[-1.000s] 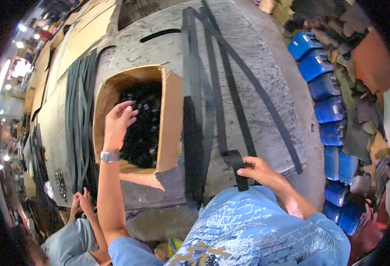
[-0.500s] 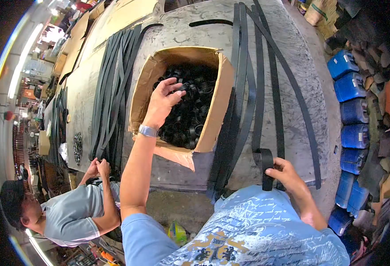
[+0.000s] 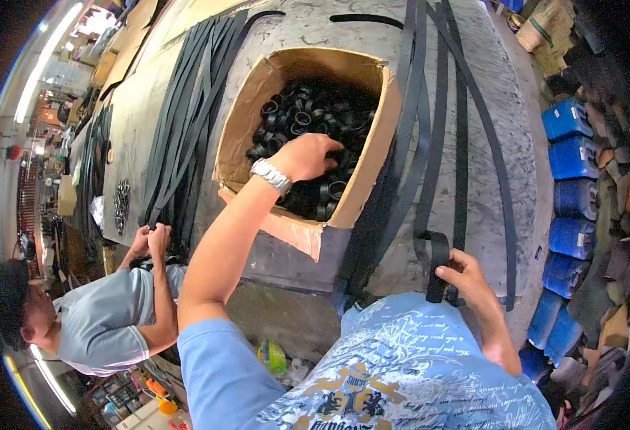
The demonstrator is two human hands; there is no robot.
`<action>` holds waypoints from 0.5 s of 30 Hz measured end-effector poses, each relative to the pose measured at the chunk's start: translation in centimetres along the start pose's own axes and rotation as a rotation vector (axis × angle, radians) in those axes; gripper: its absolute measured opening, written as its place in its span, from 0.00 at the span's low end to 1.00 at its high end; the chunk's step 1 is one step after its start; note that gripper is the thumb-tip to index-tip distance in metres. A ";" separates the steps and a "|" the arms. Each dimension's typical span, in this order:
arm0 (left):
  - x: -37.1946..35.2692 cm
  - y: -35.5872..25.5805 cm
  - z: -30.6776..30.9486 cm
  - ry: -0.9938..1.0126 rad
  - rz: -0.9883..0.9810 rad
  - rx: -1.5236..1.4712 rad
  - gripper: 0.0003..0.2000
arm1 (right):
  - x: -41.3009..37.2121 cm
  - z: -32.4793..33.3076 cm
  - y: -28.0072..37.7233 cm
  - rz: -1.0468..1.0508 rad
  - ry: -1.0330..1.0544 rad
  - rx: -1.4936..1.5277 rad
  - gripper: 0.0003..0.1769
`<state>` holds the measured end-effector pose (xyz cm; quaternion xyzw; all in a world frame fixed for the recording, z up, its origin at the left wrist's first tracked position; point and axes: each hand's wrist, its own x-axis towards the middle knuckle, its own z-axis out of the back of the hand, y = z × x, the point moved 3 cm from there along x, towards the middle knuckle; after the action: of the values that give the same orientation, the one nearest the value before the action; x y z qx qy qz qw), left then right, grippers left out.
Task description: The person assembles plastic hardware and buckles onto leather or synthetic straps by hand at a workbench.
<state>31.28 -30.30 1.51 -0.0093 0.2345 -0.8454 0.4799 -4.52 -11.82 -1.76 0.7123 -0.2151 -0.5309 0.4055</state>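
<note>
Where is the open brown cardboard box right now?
In the head view, the open brown cardboard box sits upper middle on the grey table, left of long flat black straps, with the left hand inside.

Beneath the left hand's [image 3: 306, 159] fingers, some black rings [image 3: 318, 115] were hidden; ahead of the right hand's [image 3: 465, 278] fingers, black straps [image 3: 461, 143] ran past the top edge.

On my feed I've got a big scuffed grey table [image 3: 505, 107] and dull floor [image 3: 286, 315]. Tube light [image 3: 48, 63] glowing upper left, blue containers [image 3: 571, 158] lined up right.
</note>
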 end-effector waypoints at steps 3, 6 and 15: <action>0.3 -0.9 0.0 0.191 0.101 0.127 0.20 | 0.1 0.0 0.3 0.006 0.016 -0.011 0.11; 0.4 -0.4 -0.2 0.237 0.176 0.127 0.22 | -0.1 -0.2 1.3 0.015 0.017 0.007 0.11; 1.2 -0.1 -0.8 0.192 0.158 0.002 0.19 | 0.0 -1.2 1.1 -0.006 -0.012 -0.024 0.11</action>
<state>30.33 -30.91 0.60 0.0908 0.2785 -0.8022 0.5203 -3.27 -12.02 -0.69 0.7049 -0.2090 -0.5389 0.4111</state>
